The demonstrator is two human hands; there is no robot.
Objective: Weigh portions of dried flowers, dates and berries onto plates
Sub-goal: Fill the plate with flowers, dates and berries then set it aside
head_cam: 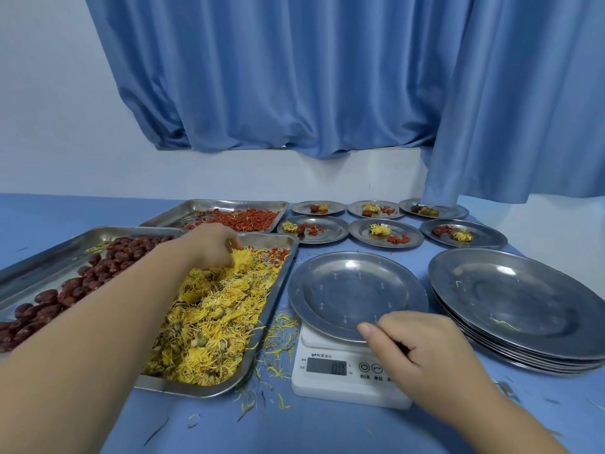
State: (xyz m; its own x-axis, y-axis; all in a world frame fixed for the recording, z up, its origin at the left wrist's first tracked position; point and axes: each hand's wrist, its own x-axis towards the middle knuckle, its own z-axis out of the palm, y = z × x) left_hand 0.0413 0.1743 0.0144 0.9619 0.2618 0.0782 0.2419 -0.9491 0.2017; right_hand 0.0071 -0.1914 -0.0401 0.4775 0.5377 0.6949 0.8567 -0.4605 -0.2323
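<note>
A steel tray (276, 291) of yellow dried flowers (212, 312) lies left of centre. My left hand (212, 244) reaches into its far end and pinches a clump of flowers. An empty steel plate (357, 290) sits on a white digital scale (330, 371) whose display reads zero. My right hand (422, 348) rests at the plate's near rim, thumb on the edge and fingers curled over the scale's right side. A tray of red dates (78, 283) lies at the far left and a tray of red berries (248, 219) behind.
Several small plates (386, 231) with flowers, dates and berries stand in two rows at the back. A stack of empty plates (523, 306) sits right of the scale. Loose petals litter the blue tablecloth (294, 427). A blue curtain (327, 77) hangs behind.
</note>
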